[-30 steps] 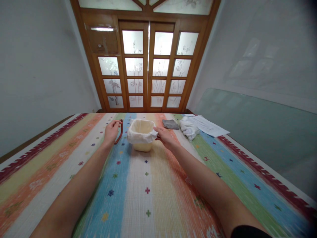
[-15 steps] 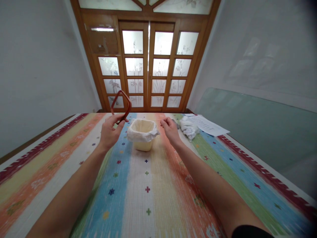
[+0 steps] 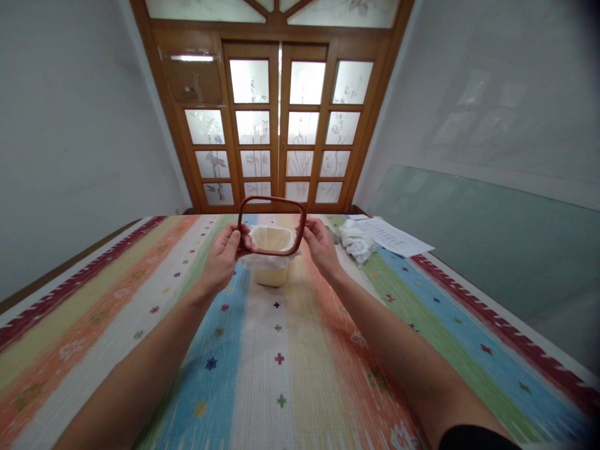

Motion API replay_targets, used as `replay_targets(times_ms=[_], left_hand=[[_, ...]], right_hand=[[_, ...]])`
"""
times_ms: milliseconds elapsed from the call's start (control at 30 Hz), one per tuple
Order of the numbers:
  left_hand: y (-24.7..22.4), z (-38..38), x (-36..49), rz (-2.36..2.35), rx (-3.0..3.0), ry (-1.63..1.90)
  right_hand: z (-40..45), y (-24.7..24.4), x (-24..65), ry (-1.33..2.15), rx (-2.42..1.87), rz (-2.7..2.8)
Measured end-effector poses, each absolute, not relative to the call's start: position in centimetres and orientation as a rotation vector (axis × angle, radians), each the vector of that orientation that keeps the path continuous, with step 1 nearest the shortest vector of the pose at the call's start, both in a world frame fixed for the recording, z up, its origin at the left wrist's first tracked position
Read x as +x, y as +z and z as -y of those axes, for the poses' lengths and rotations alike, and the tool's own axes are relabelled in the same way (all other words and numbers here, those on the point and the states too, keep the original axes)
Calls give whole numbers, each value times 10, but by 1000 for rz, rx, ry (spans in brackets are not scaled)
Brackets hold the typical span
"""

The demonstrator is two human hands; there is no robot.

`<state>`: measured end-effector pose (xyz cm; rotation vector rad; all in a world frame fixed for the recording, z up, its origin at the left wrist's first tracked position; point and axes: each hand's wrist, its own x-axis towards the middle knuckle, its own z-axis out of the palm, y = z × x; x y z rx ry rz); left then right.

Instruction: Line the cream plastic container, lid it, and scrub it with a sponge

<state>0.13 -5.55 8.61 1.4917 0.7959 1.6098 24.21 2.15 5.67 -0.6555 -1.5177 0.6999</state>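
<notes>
A reddish-brown rim ring [image 3: 272, 252], a rounded rectangle, is held up in front of and above a small cream-coloured bin [image 3: 270, 277]. My left hand [image 3: 224, 256] is closed on the ring's left side. At its right side, my right hand [image 3: 319, 245] pinches the ring between thumb and fingers. A white plastic bag [image 3: 257, 262] lines the bin, its edge folded down over the outside. The bin stands upright on the table, and the ring is tilted above it, with part of the bin's opening seen through it.
A crumpled white bundle [image 3: 358, 242] lies to the right of the bin, with a small grey thing partly behind my right hand. Printed paper sheets [image 3: 398, 237] rest beyond it. A striped cloth [image 3: 281, 375] covers the table. A pale green panel [image 3: 469, 231] leans at the right wall.
My left hand has brought the ring to the right and lower, turning it broadside above the bin. My right hand has taken hold of the ring's other side.
</notes>
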Motion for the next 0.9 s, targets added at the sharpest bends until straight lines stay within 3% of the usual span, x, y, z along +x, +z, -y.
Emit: replay_targets(times_ms=[200, 433, 667, 900], left_hand=[[80, 54, -1, -1086, 1634, 1599], [86, 62, 2, -1299, 2084, 1136], [80, 69, 13, -1195, 2038, 1128], [77, 60, 8, -1114, 1772, 1340]], right_hand=[[2, 70, 242, 833, -494, 1507], [16, 81, 240, 1019, -553, 1810], [31, 82, 237, 686, -747, 2214], [28, 90, 244, 540, -882, 2032]])
